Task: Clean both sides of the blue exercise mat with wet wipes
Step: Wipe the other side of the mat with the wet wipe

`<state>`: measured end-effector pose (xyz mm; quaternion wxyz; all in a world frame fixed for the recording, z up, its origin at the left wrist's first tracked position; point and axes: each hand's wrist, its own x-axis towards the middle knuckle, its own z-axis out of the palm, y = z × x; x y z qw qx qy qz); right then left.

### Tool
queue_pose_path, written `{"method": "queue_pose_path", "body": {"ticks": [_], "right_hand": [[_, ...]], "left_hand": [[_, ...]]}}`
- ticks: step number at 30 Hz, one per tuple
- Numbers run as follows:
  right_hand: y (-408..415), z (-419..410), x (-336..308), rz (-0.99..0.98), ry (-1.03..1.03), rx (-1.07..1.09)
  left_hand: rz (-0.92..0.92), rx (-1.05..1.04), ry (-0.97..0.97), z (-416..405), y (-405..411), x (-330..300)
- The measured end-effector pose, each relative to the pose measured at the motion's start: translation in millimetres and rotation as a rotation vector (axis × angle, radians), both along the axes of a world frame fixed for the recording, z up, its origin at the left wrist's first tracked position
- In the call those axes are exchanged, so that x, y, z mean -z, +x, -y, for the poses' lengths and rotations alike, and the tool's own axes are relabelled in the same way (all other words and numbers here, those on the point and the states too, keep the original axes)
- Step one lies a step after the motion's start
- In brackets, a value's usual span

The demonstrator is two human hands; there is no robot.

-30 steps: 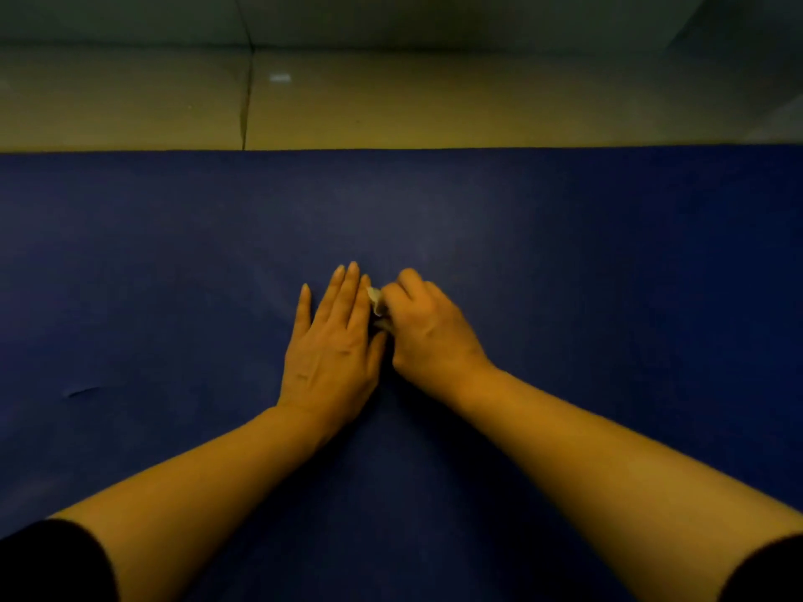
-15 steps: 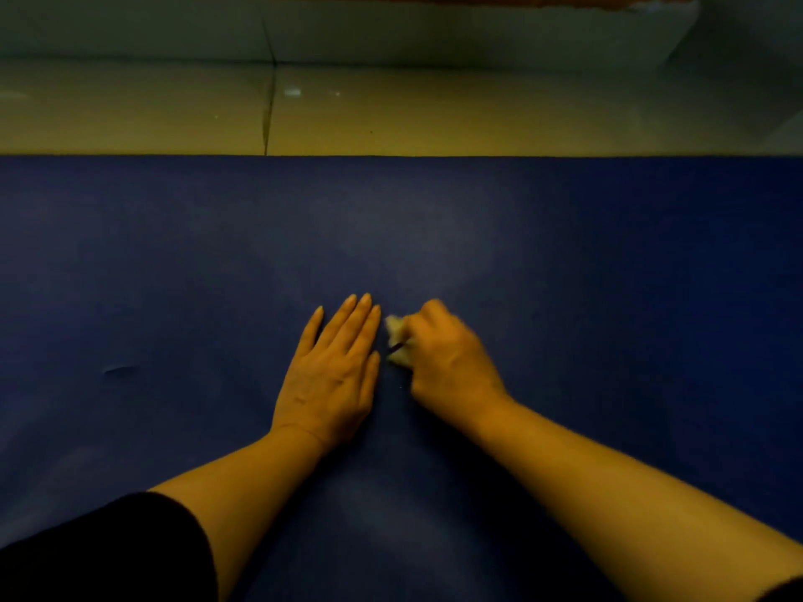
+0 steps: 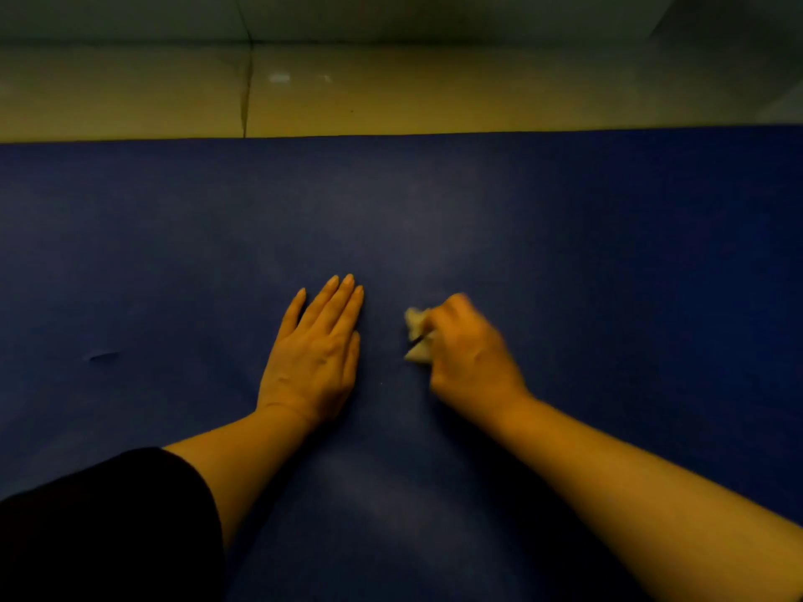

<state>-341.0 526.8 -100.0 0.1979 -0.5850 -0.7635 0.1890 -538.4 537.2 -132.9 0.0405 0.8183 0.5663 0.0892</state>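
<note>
Wiping step in hand: crumpled pale wet wipe gripped in right hand; left hand laid flat, fingers straight, on dark blue foam exercise mat. Next stroke is judged due rightward.

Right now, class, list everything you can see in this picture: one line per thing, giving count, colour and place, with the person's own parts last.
exercise mat: one, dark blue, spread flat across the floor, filling most of the view
wet wipe: one, pale, crumpled, on the mat under the right hand
small crease: one, in the mat at far left
floor: pale glossy tiles with a dark joint, beyond the mat's far edge
left hand: flat on the mat, fingers straight
right hand: grips the wipe, blurred
sleeve: black, lower left
</note>
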Motion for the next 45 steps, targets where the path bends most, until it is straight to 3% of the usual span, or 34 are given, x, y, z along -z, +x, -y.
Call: {"method": "queue_pose_path", "body": {"ticks": [3,5,9,11,13,16,17,21,23,25,28,29,32,35,37,40,41,45], "right_hand": [[14,-22,0,-0.013,-0.023,0.387],[-7,-15,0,-0.025,0.016,0.316],[-49,35,3,0.055,0.033,-0.204],[-31,35,1,0.097,0.015,-0.305],[0,20,1,0.142,0.072,-0.153],[22,7,-1,0.163,0.123,0.322],[11,15,-1,0.162,0.13,0.345],[-55,72,0,0.116,0.079,-0.087],[-44,77,-4,0.119,0.014,-0.182],[-13,61,-7,0.153,-0.004,-0.045],[28,46,-8,0.207,0.016,0.394],[26,53,-7,0.193,0.039,0.445],[-19,95,-9,0.135,0.084,0.223],[-33,123,-15,0.105,-0.014,-0.086],[-9,113,-18,0.11,-0.036,-0.003],[31,103,-21,0.172,-0.116,0.402],[30,104,-18,0.175,-0.112,0.445],[-30,138,-19,0.04,-0.153,0.126]], "left_hand": [[0.011,0.001,-0.015,0,-1,-1],[0.023,0.004,-0.008,0,0,0],[0.044,0.013,-0.01,0,0,-1],[0.044,0.009,-0.026,1,0,-2],[0.027,0.001,-0.047,2,1,-3],[-0.046,0.0,-0.081,3,2,-4],[-0.068,-0.004,-0.098,3,4,-6],[-0.16,-0.065,-0.164,7,12,-9],[-0.195,-0.121,-0.226,9,18,-11],[-0.19,-0.156,-0.268,15,23,-17],[-0.142,-0.136,-0.321,39,25,-24],[-0.129,-0.133,-0.334,51,25,-26],[-0.076,-0.156,-0.387,81,31,-34],[-0.09,-0.15,-0.464,100,36,-42],[-0.098,-0.143,-0.5,109,36,-47],[-0.103,-0.143,-0.553,125,37,-60],[-0.107,-0.141,-0.576,127,38,-60],[-0.088,-0.134,-0.609,152,39,-67]]}}
